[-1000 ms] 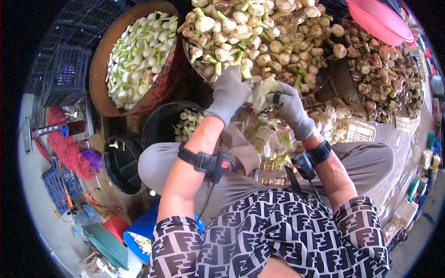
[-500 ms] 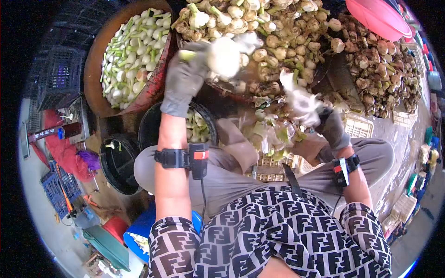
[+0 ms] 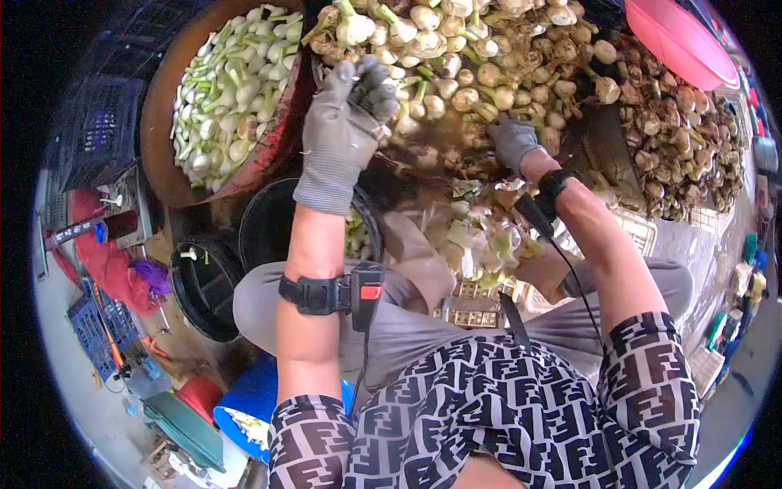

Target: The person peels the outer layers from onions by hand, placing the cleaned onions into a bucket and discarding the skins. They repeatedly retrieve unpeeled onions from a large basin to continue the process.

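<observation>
Both hands wear grey gloves. My left hand (image 3: 346, 118) is raised between the rust-coloured tub and the bulb pile, its fingers loosely curled and apart, with no bulb visible in it. Under my right hand (image 3: 515, 141) lies the near edge of a heap of unpeeled garlic bulbs (image 3: 489, 75). Its fingers are spread against the bulbs there; the fingertips are partly hidden among them. Peeled white bulbs with green stems (image 3: 236, 106) fill the large rust-coloured tub (image 3: 156, 130) at left. Loose garlic skins (image 3: 476, 236) lie between my legs.
A black bucket (image 3: 252, 216) with trimmings stands by my left knee, another black tub (image 3: 204, 289) beyond it. Browner bulbs (image 3: 684, 138) are heaped at right below a pink basin (image 3: 684, 41). A blue bucket (image 3: 244, 407) stands at lower left.
The white bulb at my left hand is gone from it, and that hand has shifted slightly right. My right hand has let go of the skins and moved forward and left onto the pile.
</observation>
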Demonstrator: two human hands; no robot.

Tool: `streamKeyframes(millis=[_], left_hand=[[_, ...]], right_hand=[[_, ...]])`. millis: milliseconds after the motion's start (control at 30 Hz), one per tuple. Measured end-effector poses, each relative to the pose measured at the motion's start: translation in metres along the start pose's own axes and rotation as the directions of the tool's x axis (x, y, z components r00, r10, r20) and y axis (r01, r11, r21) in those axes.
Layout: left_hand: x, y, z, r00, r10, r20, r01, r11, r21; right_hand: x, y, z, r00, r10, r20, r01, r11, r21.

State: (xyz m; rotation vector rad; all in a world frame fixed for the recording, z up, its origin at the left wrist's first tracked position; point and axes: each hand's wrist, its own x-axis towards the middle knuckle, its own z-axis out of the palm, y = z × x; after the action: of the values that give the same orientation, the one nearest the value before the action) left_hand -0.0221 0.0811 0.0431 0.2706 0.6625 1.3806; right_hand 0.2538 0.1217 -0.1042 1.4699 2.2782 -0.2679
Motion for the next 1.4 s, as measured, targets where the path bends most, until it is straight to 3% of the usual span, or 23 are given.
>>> streamKeyframes(millis=[67, 167, 200, 233, 267, 333, 400, 467, 500, 533, 600, 633, 667, 767, 867, 900, 1000, 1033, 1133, 1233, 1333, 1400], left_hand=[[0.002, -0.005, -0.001, 1.0, -0.011, 0.006, 0.011, 1.0, 0.027], [0.0, -0.012, -0.004, 0.998, -0.01, -0.058, 0.019, 0.985, 0.169], [-0.001, -0.016, -0.001, 0.998, 0.006, -0.064, 0.015, 0.95, 0.311], [-0.002, -0.022, 0.003, 0.997, 0.023, -0.069, 0.011, 0.894, 0.449], [-0.003, -0.026, 0.004, 0.997, 0.04, -0.072, 0.009, 0.816, 0.578], [-0.006, -0.04, 0.0, 0.949, 0.154, 0.276, -0.316, 0.491, 0.812], [-0.02, -0.062, 0.018, 0.973, 0.044, 0.228, -0.231, 0.079, 0.97], [-0.024, -0.091, 0.011, 0.937, 0.052, 0.345, -0.337, -0.123, 0.933], [-0.029, -0.097, 0.009, 0.97, -0.021, 0.241, -0.242, -0.079, 0.967], [-0.03, -0.098, 0.006, 0.97, -0.032, 0.24, -0.242, -0.067, 0.968], [-0.03, -0.096, 0.0, 0.968, -0.059, 0.244, -0.247, -0.046, 0.968], [-0.03, -0.095, -0.003, 0.921, -0.004, 0.389, -0.389, -0.073, 0.919], [-0.03, -0.095, -0.005, 0.929, -0.01, 0.371, -0.371, -0.058, 0.927], [-0.035, -0.088, 0.006, 0.948, -0.042, 0.316, -0.315, 0.009, 0.949], [-0.034, -0.082, 0.011, 0.951, -0.082, 0.297, -0.294, 0.05, 0.955], [-0.033, -0.082, 0.008, 0.948, -0.079, 0.309, -0.308, 0.033, 0.951], [-0.035, -0.085, 0.01, 0.938, -0.094, 0.332, -0.337, -0.037, 0.941], [-0.035, -0.085, 0.011, 0.936, -0.102, 0.336, -0.344, -0.066, 0.937], [-0.033, -0.08, 0.014, 0.947, -0.127, 0.294, -0.288, 0.063, 0.956], [-0.036, -0.07, 0.023, 0.952, -0.233, 0.198, -0.154, 0.194, 0.969], [-0.031, -0.076, 0.013, 0.937, -0.166, 0.307, -0.292, 0.11, 0.95], [-0.034, -0.08, 0.014, 0.932, -0.148, 0.33, -0.329, 0.03, 0.944]], right_hand=[[0.005, -0.001, -0.011, 0.996, -0.061, 0.068, 0.063, 0.997, -0.033], [-0.004, 0.011, -0.028, 0.996, -0.081, -0.023, 0.082, 0.995, 0.048], [-0.007, 0.015, -0.035, 0.996, -0.071, -0.062, 0.076, 0.993, 0.088], [-0.015, 0.015, -0.043, 0.991, 0.037, -0.128, -0.007, 0.974, 0.228], [-0.022, 0.016, -0.041, 0.987, 0.085, -0.133, -0.002, 0.848, 0.53], [-0.039, 0.019, -0.038, 0.98, 0.174, -0.099, 0.033, 0.344, 0.938], [-0.053, 0.007, -0.036, 0.966, 0.204, -0.156, 0.135, 0.115, 0.984], [-0.083, -0.038, -0.082, 0.967, 0.23, 0.113, 0.022, -0.513, 0.858], [-0.091, -0.048, -0.093, 0.967, 0.226, 0.121, -0.021, -0.403, 0.915], [-0.095, -0.053, -0.099, 0.967, 0.222, 0.128, -0.061, -0.287, 0.956], [-0.093, -0.052, -0.09, 0.963, 0.196, 0.184, -0.133, -0.25, 0.959], [-0.097, -0.051, -0.097, 0.958, 0.177, 0.227, -0.181, -0.24, 0.954], [-0.101, -0.051, -0.1, 0.949, 0.158, 0.272, -0.233, -0.227, 0.946], [-0.1, -0.042, -0.075, 0.979, 0.187, 0.084, -0.035, -0.251, 0.967], [-0.106, -0.039, -0.077, 0.978, 0.168, -0.121, 0.143, -0.125, 0.982], [-0.116, -0.045, -0.102, 0.979, 0.154, 0.13, -0.063, -0.38, 0.923], [-0.117, -0.046, -0.104, 0.971, 0.176, 0.163, -0.131, -0.18, 0.975], [-0.12, -0.046, -0.109, 0.963, 0.166, 0.211, -0.174, -0.212, 0.962], [-0.117, -0.047, -0.101, 0.976, 0.161, 0.15, -0.101, -0.281, 0.954], [-0.118, -0.048, -0.098, 0.988, 0.137, 0.07, -0.002, -0.443, 0.896], [-0.115, -0.047, -0.092, 0.984, 0.144, 0.108, -0.037, -0.425, 0.905], [-0.113, -0.046, -0.09, 0.973, 0.138, 0.186, -0.131, -0.335, 0.933]])
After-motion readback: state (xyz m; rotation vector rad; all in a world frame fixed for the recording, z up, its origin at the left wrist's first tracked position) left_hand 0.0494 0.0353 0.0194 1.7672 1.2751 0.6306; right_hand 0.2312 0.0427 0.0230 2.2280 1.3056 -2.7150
